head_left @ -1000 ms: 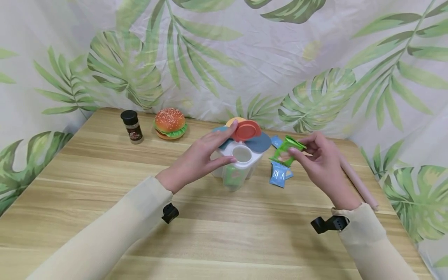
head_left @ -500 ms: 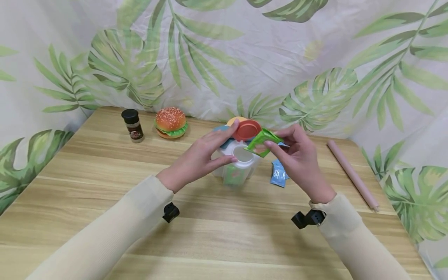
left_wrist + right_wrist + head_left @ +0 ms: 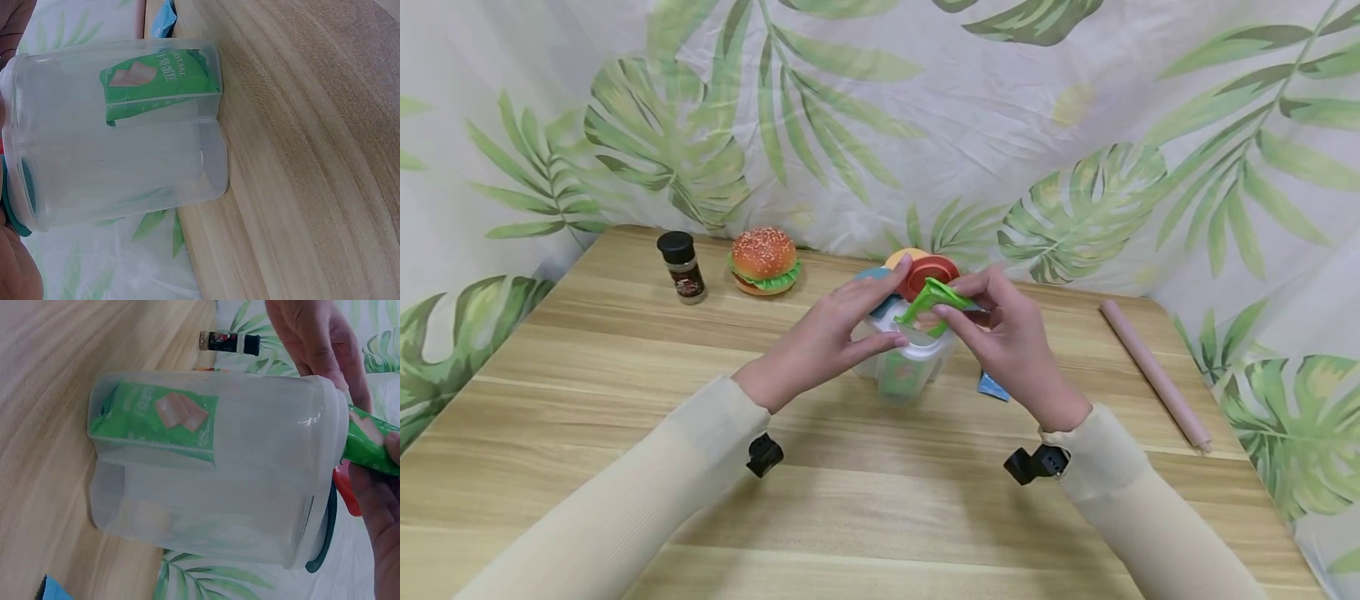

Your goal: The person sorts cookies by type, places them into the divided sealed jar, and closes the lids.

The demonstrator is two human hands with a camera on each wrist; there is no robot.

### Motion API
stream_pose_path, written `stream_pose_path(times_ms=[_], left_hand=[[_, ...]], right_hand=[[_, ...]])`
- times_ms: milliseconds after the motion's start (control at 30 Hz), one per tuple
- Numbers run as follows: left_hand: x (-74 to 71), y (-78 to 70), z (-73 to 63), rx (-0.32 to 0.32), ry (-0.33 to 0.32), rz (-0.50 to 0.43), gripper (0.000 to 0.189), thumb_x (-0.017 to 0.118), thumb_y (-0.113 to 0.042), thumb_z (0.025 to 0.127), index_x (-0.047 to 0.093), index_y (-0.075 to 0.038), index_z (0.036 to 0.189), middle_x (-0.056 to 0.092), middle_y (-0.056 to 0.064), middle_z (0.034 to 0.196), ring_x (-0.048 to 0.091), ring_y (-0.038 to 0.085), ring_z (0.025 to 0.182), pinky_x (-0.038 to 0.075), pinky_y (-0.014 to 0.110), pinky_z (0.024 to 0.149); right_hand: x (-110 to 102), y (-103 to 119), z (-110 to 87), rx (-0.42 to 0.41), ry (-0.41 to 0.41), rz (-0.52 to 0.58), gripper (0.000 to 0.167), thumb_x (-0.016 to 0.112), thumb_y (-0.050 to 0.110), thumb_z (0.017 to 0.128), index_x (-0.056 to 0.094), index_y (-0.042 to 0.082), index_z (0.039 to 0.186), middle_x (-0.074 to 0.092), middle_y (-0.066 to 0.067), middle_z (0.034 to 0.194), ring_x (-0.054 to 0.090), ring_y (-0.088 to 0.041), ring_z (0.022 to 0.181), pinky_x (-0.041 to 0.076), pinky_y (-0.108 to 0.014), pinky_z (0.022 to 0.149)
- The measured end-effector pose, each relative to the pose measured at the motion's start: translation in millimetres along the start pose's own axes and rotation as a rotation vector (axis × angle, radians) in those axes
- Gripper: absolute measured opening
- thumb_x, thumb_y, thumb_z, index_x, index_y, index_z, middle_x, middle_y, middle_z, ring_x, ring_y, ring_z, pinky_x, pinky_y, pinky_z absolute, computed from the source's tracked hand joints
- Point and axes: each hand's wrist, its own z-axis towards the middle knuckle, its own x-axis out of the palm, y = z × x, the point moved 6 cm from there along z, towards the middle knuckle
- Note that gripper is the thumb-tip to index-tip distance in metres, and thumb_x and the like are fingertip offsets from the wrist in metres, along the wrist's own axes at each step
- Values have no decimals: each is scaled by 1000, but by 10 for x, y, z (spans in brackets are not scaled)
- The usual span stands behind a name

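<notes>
Packet [image 3: 928,317] pinched, my right hand [image 3: 1018,346] hovers over a container [image 3: 219,494]; left hand [image 3: 820,337] spreads alongside; leaf-print cloth [image 3: 865,125] backs the counter [image 3: 865,517].

Green packet [image 3: 937,305], red flap [image 3: 936,268] — white cloth [image 3: 970,100], leaf-patterned in green.

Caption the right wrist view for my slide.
Right hand pinches a green packet at the mouth of a translucent container, second packet inside.
</notes>
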Motion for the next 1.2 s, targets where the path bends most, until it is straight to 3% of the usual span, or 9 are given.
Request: stream_pose_path(times_ms=[267, 600, 800, 1000, 1200], left_hand=[[-15, 4, -16, -4, -4, 2, 91, 78, -25, 96, 23, -19, 168, 55, 10, 157, 54, 25, 142, 48, 45, 117], [-13, 5, -1, 32, -26, 5, 91, 79, -24, 94, 26, -17, 168, 59, 9, 152, 57, 23, 135, 50, 43, 115], [-15, -5, 4, 47, -36, -7, 90, 80, -23, 94, 28, -15, 167, 62, 7, 150, 58, 22, 133, 51, 41, 114], [-6, -3, 1, 24, -25, -5, 89, 78, -24, 95, 27, -17, 167, 59, 6, 154, 56, 23, 139, 49, 42, 116], [0, -2, -9, 12, -15, -9, 89, 78, -24, 96, 25, -18, 168, 57, 7, 155, 55, 23, 137, 50, 42, 114]], right_hand=[[39, 13, 24, 13, 65, -73, 27, 75, -5, 92, 60, -4, 114, 72, -15, 116, 77, -25, 101, 64, -21, 79], [99, 17, 9, -80, 129, -143, 22, 76, -5, 91, 73, 2, 112, 78, -11, 110, 76, -21, 97, 64, -25, 81], [142, 10, 5, -84, 171, -168, 18, 76, -4, 92, 75, 1, 110, 78, -11, 111, 76, -22, 99, 64, -28, 83], [165, 15, -1, -73, 212, -195, 13, 76, -1, 93, 76, 4, 105, 74, -10, 113, 72, -22, 105, 63, -27, 84], [201, 70, -2, -114, 286, -280, 13, 76, 2, 94, 78, 5, 106, 76, -6, 112, 69, -20, 109, 60, -30, 89]])
